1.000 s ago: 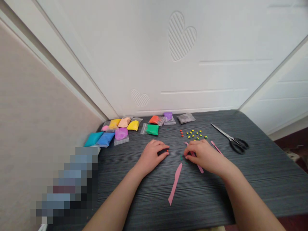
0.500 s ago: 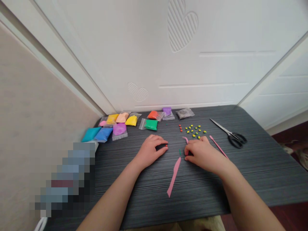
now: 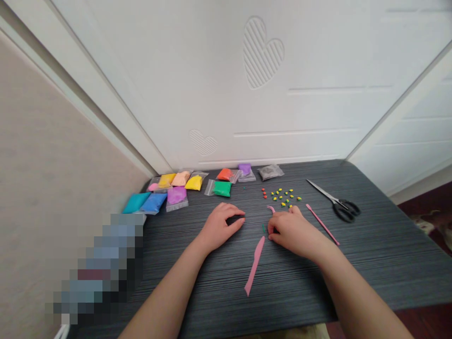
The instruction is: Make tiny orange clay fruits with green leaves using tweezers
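My left hand (image 3: pixel 221 225) rests on the dark table, with index finger and thumb brought nearly together; the small red clay piece seen between their tips earlier is now hidden. My right hand (image 3: pixel 291 230) curls its fingers over a pair of pink tweezers (image 3: pixel 271 208); only the bent tip sticks out beyond the knuckles. Just left of those fingers lies a thin green clay strip (image 3: pixel 263 228). Below it is a pink plastic knife (image 3: pixel 254 266). Beyond my right hand are several yellow-and-green clay pieces (image 3: pixel 283 204), beside a short column of red clay pieces (image 3: pixel 264 193).
A slim pink tool (image 3: pixel 322 224) and black-handled scissors (image 3: pixel 334 200) lie to the right. Along the back are bags of coloured clay, among them green (image 3: pixel 222 189), orange (image 3: pixel 225 174), purple (image 3: pixel 244 169) and blue (image 3: pixel 154 204). A white panel stands behind the table (image 3: pixel 212 292).
My left thumb and index finger have drawn closer, and the red piece between them has gone from sight. My right fingers have curled in around the tweezers, covering more of them. The view shifted slightly.
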A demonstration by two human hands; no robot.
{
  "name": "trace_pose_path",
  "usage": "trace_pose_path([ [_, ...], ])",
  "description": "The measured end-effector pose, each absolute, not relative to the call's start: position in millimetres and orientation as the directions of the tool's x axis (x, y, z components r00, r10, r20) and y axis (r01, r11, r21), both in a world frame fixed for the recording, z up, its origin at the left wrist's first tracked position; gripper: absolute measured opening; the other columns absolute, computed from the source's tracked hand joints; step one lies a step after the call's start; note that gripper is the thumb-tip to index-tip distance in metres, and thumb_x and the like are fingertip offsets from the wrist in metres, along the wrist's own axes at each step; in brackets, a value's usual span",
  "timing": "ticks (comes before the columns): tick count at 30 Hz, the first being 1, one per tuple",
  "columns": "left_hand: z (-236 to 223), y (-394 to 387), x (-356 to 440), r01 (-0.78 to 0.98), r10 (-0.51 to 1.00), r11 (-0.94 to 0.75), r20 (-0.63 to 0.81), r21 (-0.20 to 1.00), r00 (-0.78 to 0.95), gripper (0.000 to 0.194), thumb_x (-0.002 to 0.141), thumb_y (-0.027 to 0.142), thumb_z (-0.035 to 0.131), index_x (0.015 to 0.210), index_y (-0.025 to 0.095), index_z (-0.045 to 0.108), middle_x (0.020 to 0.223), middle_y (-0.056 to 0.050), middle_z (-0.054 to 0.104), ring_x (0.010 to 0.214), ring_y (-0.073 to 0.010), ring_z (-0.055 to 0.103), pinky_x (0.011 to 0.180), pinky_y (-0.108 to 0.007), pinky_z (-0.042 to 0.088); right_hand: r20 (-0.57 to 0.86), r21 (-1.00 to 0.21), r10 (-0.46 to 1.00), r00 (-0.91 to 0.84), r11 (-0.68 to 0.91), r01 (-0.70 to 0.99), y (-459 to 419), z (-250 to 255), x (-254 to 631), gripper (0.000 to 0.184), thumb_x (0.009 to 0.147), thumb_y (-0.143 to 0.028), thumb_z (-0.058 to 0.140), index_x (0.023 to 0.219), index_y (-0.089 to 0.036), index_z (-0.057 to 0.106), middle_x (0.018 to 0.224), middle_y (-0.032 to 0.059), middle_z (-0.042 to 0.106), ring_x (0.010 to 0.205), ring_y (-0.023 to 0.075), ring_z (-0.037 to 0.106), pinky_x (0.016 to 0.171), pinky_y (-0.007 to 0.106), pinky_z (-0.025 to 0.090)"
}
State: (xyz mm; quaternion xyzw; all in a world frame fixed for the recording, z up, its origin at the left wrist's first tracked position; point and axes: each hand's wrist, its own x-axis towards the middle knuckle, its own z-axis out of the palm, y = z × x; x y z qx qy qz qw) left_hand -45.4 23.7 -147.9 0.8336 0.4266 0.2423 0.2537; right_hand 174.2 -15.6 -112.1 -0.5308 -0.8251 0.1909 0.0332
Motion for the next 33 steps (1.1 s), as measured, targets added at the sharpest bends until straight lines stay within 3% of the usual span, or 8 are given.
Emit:
trace_pose_path([
  [8, -144, 20, -47, 0.615, 0.832, -0.554, 0.339, 0.561, 0.439, 0.02, 0.079, 0.029, 0.05, 0.092, 0.022, 0.063, 0.087, -0.004, 0.058, 0.088, -0.0166, 0.048, 0.08, -0.033, 0.04, -0.094, -0.4, 0.895, -0.437, 0.368, 0.84, -16, -112, 170, 0.018, 0.072, -0.014, 0.044, 0.063, -0.017, 0.059, 0.069, 0.0027, 0.062, 0.071, 0.0157, 0.054, 0.076, 0.035, 0.023],
  [13, -140, 16, -47, 0.612, 0.834, -0.552, 0.374, 0.566, 0.406, 0.022, 0.079, 0.028, 0.05, 0.096, 0.022, 0.061, 0.09, -0.005, 0.057, 0.088, -0.017, 0.049, 0.081, -0.034, 0.041, -0.084, -0.536, 0.898, -0.432, 0.325, 0.779, -12, -106, 176, 0.013, 0.071, -0.017, 0.046, 0.063, -0.017, 0.057, 0.069, 0.0011, 0.059, 0.07, 0.0135, 0.052, 0.071, 0.029, 0.031],
  [17, -138, 13, -47, 0.601, 0.832, -0.554, 0.387, 0.576, 0.397, 0.022, 0.078, 0.027, 0.05, 0.098, 0.023, 0.06, 0.09, -0.004, 0.057, 0.089, -0.0171, 0.049, 0.081, -0.034, 0.041, -0.046, -0.653, 0.922, -0.385, 0.264, 0.71, -9, -98, 178, 0.01, 0.075, -0.019, 0.043, 0.077, -0.017, 0.053, 0.081, 0.0017, 0.057, 0.072, 0.0117, 0.051, 0.065, 0.024, 0.037],
  [19, -138, 13, -47, 0.599, 0.831, -0.557, 0.382, 0.576, 0.404, 0.022, 0.079, 0.027, 0.05, 0.098, 0.023, 0.06, 0.09, -0.004, 0.057, 0.089, -0.0172, 0.049, 0.081, -0.034, 0.041, -0.02, -0.776, 0.929, -0.369, 0.218, 0.591, -9, -97, 177, 0.008, 0.078, -0.022, 0.043, 0.079, -0.017, 0.049, 0.084, 0.002, 0.057, 0.073, 0.0112, 0.051, 0.064, 0.024, 0.038],
  [21, -138, 13, -47, 0.6, 0.83, -0.557, 0.374, 0.574, 0.413, 0.022, 0.079, 0.027, 0.05, 0.097, 0.023, 0.06, 0.09, -0.004, 0.057, 0.089, -0.0172, 0.049, 0.081, -0.034, 0.041, 0.001, -0.92, 0.934, -0.358, 0.142, 0.365, -8, -97, 176, 0.01, 0.078, -0.027, 0.048, 0.076, -0.017, 0.047, 0.081, 0.0012, 0.056, 0.069, 0.0102, 0.049, 0.061, 0.023, 0.038],
  [23, -139, 14, -47, 0.603, 0.831, -0.555, 0.365, 0.572, 0.419, 0.022, 0.079, 0.027, 0.05, 0.097, 0.022, 0.06, 0.091, -0.004, 0.057, 0.089, -0.0172, 0.049, 0.082, -0.033, 0.041, 0.022, -0.989, 0.941, -0.336, 0.07, 0.131, -6, -99, 176, 0.014, 0.075, -0.027, 0.054, 0.073, -0.017, 0.046, 0.077, -0.0005, 0.054, 0.067, 0.0089, 0.048, 0.06, 0.022, 0.037],
  [29, -141, 15, -48, 0.609, 0.835, -0.549, 0.349, 0.572, 0.425, 0.022, 0.079, 0.028, 0.049, 0.097, 0.021, 0.06, 0.091, -0.005, 0.057, 0.091, -0.017, 0.048, 0.082, -0.033, 0.04, 0.02, -0.974, 0.967, -0.252, -0.038, -0.225, -4, -100, 180, 0.015, 0.069, -0.021, 0.065, 0.077, -0.019, 0.053, 0.072, -0.0031, 0.057, 0.067, 0.007, 0.051, 0.064, 0.022, 0.038],
  [33, -142, 15, -48, 0.607, 0.837, -0.546, 0.34, 0.577, 0.429, 0.022, 0.08, 0.028, 0.049, 0.098, 0.021, 0.06, 0.092, -0.005, 0.057, 0.09, -0.0172, 0.048, 0.082, -0.034, 0.04, -0.018, -0.925, 0.96, -0.281, -0.123, -0.36, -7, -97, 181, 0.02, 0.069, -0.018, 0.065, 0.088, -0.021, 0.059, 0.072, -0.0018, 0.062, 0.068, 0.0066, 0.056, 0.064, 0.02, 0.041],
])
